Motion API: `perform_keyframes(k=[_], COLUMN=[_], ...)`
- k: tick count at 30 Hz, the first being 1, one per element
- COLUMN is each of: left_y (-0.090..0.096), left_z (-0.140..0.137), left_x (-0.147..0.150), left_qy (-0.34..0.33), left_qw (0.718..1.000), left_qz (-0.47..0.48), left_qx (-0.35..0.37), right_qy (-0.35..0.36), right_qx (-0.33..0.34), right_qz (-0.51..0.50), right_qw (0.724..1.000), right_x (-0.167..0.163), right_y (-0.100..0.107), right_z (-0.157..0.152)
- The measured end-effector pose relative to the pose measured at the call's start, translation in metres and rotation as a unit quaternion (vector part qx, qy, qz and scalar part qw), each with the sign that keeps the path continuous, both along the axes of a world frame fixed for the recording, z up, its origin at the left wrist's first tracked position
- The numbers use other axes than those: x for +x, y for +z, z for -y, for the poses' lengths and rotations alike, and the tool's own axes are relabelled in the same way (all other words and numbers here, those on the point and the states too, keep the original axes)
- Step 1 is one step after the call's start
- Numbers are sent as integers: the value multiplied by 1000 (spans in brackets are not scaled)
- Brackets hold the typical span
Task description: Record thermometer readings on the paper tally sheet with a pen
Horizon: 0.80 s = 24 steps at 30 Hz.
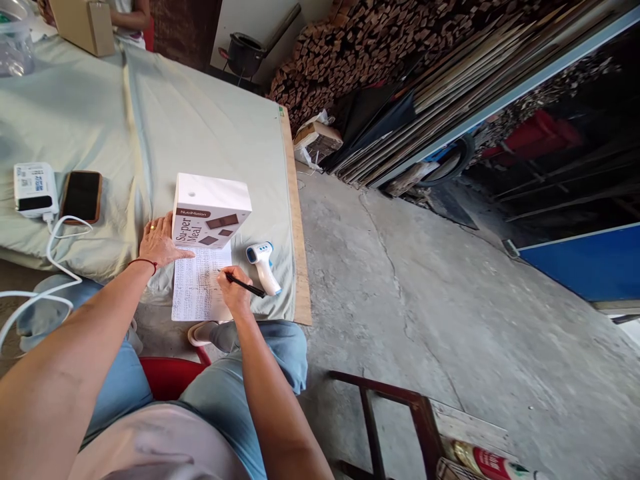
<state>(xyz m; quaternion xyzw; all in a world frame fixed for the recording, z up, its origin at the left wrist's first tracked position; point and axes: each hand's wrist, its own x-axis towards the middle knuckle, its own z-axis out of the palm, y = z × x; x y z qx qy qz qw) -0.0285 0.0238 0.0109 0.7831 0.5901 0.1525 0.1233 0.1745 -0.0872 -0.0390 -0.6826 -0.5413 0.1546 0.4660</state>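
Note:
A sheet of paper (195, 293) covered in small writing lies at the table's near edge, partly hanging over it. My right hand (234, 288) grips a black pen (250, 287) over the sheet's right side. My left hand (163, 243) rests with fingers spread beside a white NutriMotion Super Meal box (215, 193), its thumb reaching onto the paper's top. The box stands just beyond the sheet and may cover its far end. Close to my right hand lies a white and blue infrared thermometer (265, 268).
On the left are a phone (81, 197), a white power bank (35, 190) and a white cable (50, 250). A person with a cardboard box (85, 27) is at the far end. Stacked firewood (320, 60) lines the wall; a wooden stool (400, 407) stands at lower right.

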Motion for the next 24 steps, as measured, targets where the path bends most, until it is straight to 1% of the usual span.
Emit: perform_keyframes(k=[3, 5, 9, 11, 12, 13, 15, 17, 18, 19, 20, 21, 24], left_y=[0, 0, 3, 3, 3, 3, 2, 2, 3, 3, 4, 4, 5], left_z=[-1, 0, 1, 1, 0, 0, -1, -1, -1, -1, -1, 0, 1], left_x=[-1, -2, -4, -6, -6, -6, -7, -7, -7, -8, -8, -8, -9], left_qy=[-6, -8, -24, -32, -34, -35, -32, -26, -25, -23, -20, -14, 20], left_qw=[1000, 1000, 1000, 999, 999, 998, 997, 996, 995, 994, 992, 990, 985], left_qz=[4, 4, 15, 30, 39, 49, 67, 85, 96, 109, 123, 137, 168], left_qx=[8, 12, 12, 11, 11, 12, 13, 11, 10, 10, 12, 15, 24], right_qy=[10, 1, -78, -107, -114, -123, -151, -164, -157, -143, -129, -120, -123], right_qx=[2, 13, 87, 118, 121, 115, 79, 17, -14, -35, -42, -35, 37], right_qz=[10, 18, 36, 41, 45, 55, 94, 128, 128, 111, 76, 31, -90], right_qw=[1000, 1000, 992, 986, 985, 984, 981, 978, 979, 983, 988, 992, 988], right_x=[-1, -2, 2, 12, 20, 28, 47, 63, 69, 74, 77, 77, 67], right_y=[-2, -2, 0, 4, 5, 7, 10, 12, 12, 12, 12, 12, 16], right_z=[0, 1, 9, 13, 14, 15, 16, 15, 15, 15, 14, 14, 10])
